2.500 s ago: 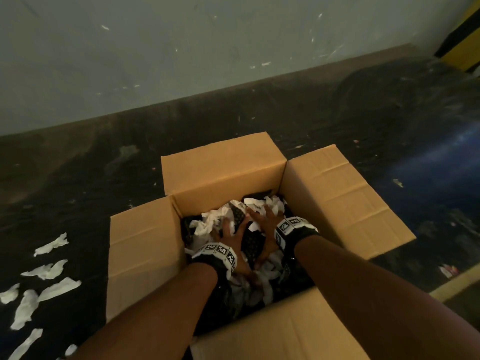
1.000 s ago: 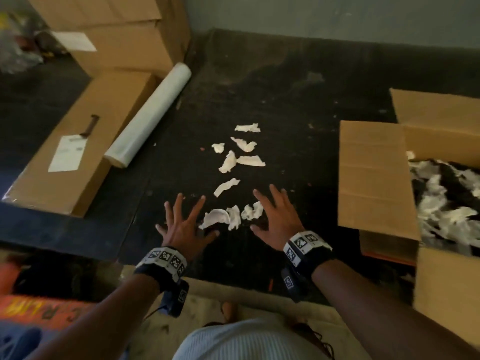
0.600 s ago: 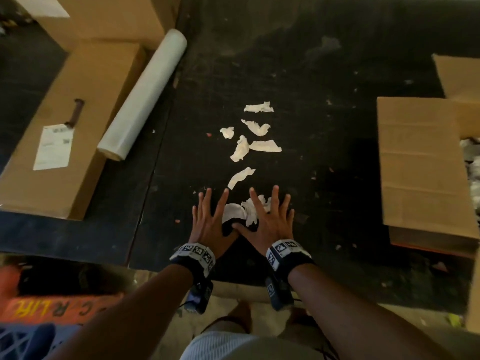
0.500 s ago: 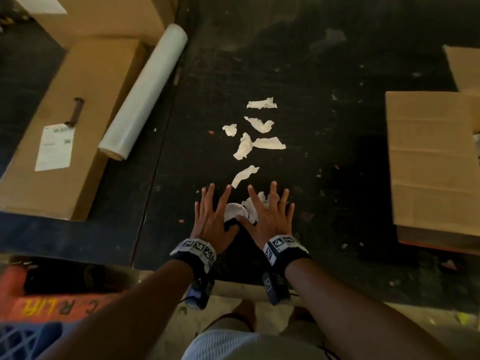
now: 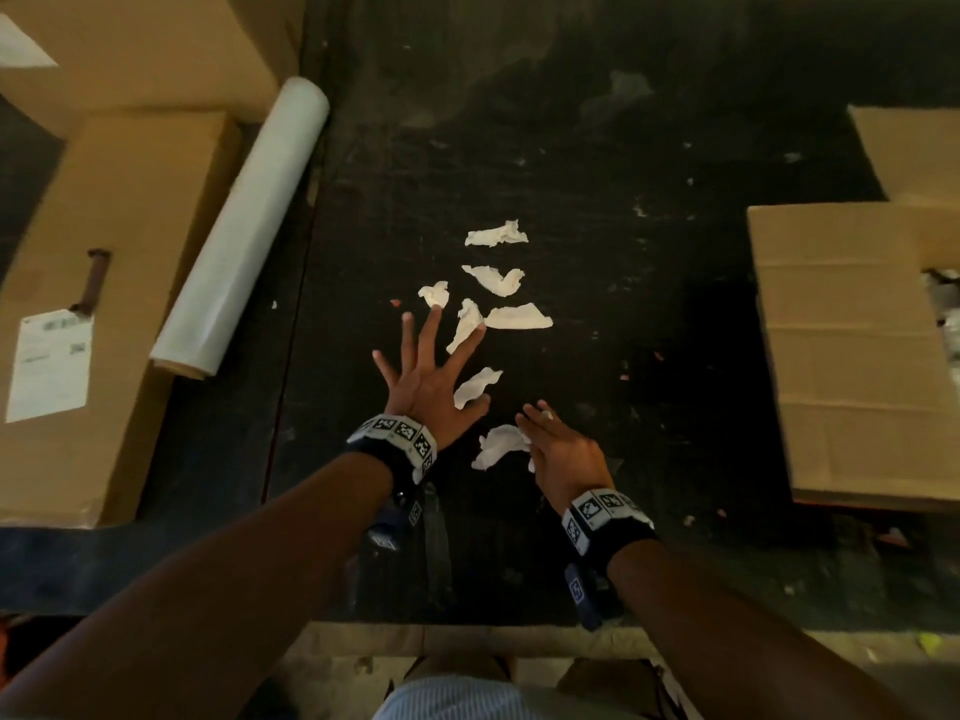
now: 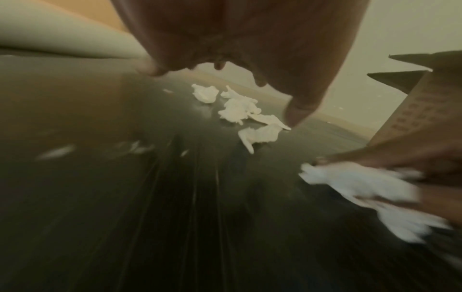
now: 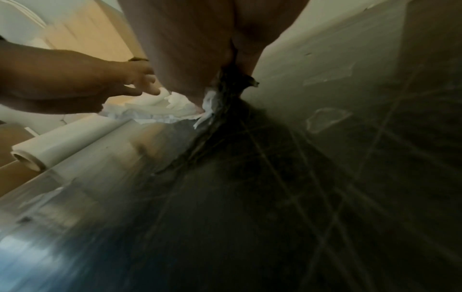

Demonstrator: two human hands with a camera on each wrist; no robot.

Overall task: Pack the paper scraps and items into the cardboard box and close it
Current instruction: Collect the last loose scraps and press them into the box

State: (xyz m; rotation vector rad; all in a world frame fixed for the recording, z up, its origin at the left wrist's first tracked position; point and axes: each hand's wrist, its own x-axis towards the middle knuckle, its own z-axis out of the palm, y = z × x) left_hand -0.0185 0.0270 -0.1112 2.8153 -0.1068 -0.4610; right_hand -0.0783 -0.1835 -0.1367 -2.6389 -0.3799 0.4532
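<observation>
Left hand (image 5: 426, 381) lies spread flat; right hand (image 5: 558, 449) grips a paper scrap (image 5: 496, 445). Remaining scraps (image 5: 511, 317) trail lengthwise away from the person.

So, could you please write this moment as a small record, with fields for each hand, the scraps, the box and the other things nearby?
left hand: open, fingers spread flat over loose scraps
right hand: grips a bunch of white paper scraps
loose scraps: six or so white pieces scattered on the dark floor, ahead of the hands
cardboard box: on the right, flaps open, contents mostly out of view
other things: white roll beside flat cartons on the left
</observation>
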